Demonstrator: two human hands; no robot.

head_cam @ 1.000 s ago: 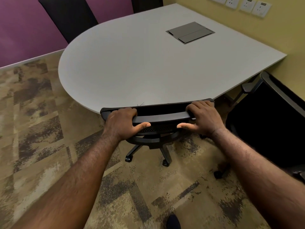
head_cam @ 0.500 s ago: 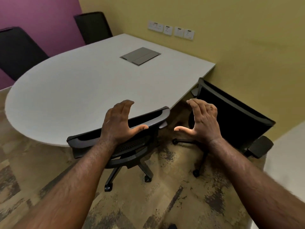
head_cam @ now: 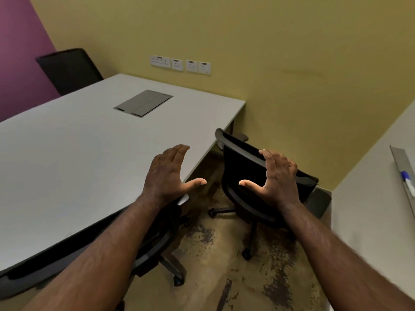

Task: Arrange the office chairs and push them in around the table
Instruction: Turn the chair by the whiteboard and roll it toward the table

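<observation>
Chair (head_cam: 242, 176) stands off the surface (head_cam: 78, 158) corner, angled; right hand (head_cam: 277, 178) in front of its backrest, left hand (head_cam: 167, 173) above the surface edge, both grips wide, holding nothing.

The table (head_cam: 67, 167) fills the left half of the view, its far end against the back wall (head_cam: 292, 63). A flush panel (head_cam: 143, 103) sits in the tabletop toward that far end, and wall sockets (head_cam: 180, 64) hang above and behind it. One chair (head_cam: 69, 70) stands behind the table's far left side. A second chair (head_cam: 152, 250) is tucked under the near edge, below the left hand (head_cam: 168, 176). A third chair (head_cam: 253, 182) stands apart to the right of the table's corner, the right hand (head_cam: 277, 178) just in front of its backrest. A counter (head_cam: 368, 209) lies at far right, bearing a marker (head_cam: 408, 181).
</observation>
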